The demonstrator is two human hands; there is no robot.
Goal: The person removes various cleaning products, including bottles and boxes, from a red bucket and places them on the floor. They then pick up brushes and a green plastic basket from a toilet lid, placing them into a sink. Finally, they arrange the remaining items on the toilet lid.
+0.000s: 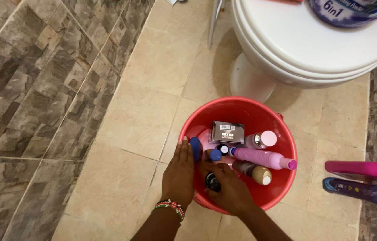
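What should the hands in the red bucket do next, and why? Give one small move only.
Probably close the right hand around the dark-capped bottle and lift it straight up. That hand already lies over this bottle inside the red bucket, while the left hand rests on the rim by a blue cap. The pink bottle lies close, so a straight lift should avoid it.

view: head-worn, one only | faced: steeply down at floor (153, 76) | range: close above red bucket (282, 178), near floor's right edge

A home bathroom: white toilet (313, 40), tiled floor (153, 89), stone-tiled wall (32, 80).
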